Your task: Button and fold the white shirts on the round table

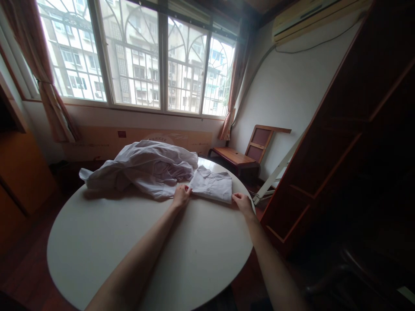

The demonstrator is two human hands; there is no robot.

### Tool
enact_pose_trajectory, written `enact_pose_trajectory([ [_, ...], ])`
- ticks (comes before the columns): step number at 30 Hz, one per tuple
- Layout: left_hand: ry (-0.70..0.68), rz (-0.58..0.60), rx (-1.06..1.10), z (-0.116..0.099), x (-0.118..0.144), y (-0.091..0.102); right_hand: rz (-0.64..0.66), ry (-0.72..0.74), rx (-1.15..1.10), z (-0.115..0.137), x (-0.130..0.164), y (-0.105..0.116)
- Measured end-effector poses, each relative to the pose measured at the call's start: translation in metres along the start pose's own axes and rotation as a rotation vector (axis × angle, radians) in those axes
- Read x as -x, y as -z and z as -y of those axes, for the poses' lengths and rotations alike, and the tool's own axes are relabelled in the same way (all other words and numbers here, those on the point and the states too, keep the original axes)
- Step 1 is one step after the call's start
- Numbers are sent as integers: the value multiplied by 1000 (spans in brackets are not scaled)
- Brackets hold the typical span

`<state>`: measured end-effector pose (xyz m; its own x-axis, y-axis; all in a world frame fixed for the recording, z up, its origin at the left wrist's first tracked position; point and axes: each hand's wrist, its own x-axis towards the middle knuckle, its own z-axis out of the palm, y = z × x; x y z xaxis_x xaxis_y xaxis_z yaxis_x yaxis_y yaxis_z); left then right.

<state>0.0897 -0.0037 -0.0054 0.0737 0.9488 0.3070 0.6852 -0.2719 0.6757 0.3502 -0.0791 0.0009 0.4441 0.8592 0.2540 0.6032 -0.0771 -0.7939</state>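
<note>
Pinching folded shirt (211, 185) corners, both hands (180, 195) (242, 203), on round white table (129, 242) beneath barred window (136, 56).

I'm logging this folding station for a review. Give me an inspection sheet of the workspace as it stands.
Surface: round white table, bare near the person.
Job's things: folded white shirt at the far right edge.
Clutter: heap of crumpled white garments at the far side.
Grippers: left hand and right hand each on a near corner of the folded shirt.
Cables: wire below the air conditioner.
Surroundings: barred window, wooden chair, dark shelving.
</note>
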Motion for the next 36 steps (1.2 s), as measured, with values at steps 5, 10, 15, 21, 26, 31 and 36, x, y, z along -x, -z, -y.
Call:
enact_pose_trajectory([
  [5,8,-14,-18,-1,-1,1,-33,-64,-86,0,-1,0],
  [10,-3,-18,15,-1,0,4,3,-172,-307,4,2,0],
  [15,-21,-29,58,0,1,5,189,-269,-236,12,3,2],
  [21,-8,-46,84,2,0,4,320,-252,-228,14,-2,1],
  [26,-2,-42,100,2,0,5,345,-252,-230,13,-4,0],
  [31,15,-44,109,2,0,5,353,-260,-228,12,-6,0],
  [36,24,-50,111,3,0,5,353,-247,-212,8,-7,-2],
])
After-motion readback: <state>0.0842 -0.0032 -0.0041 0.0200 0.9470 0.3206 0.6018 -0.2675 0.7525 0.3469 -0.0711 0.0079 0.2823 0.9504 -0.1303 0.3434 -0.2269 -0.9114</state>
